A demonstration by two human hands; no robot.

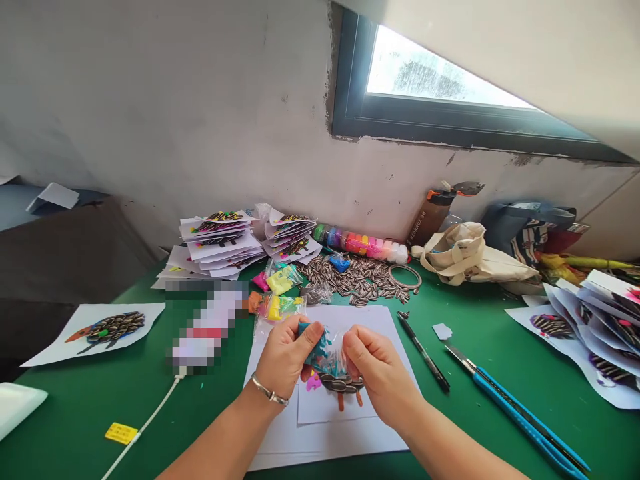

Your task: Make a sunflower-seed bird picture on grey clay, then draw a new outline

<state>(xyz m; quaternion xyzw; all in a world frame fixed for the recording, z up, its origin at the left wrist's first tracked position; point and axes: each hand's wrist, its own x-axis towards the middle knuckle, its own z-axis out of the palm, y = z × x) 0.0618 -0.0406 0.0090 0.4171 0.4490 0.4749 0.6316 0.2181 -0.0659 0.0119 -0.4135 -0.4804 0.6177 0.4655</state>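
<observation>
Between my two hands is a clear plastic bag of blue-green modelling clay (325, 352), held above a small white sheet. My left hand (287, 357), with a metal bracelet at the wrist, grips the clay end between thumb and fingers. My right hand (377, 367) pinches the clear end of the same bag. Just below lies a picture of sunflower seeds (343, 384) with a pink clay head and orange clay legs, partly hidden by the hands. It rests on larger white paper (280, 443).
Loose sunflower seeds (367, 277) and clay packets (285, 279) lie behind the paper. To the right are a black pen (425, 353) and long blue tweezers (530, 417). Stacked seed pictures (220, 243) stand at the back left, more pictures (595, 333) at the right. A bottle (433, 213) leans by the wall.
</observation>
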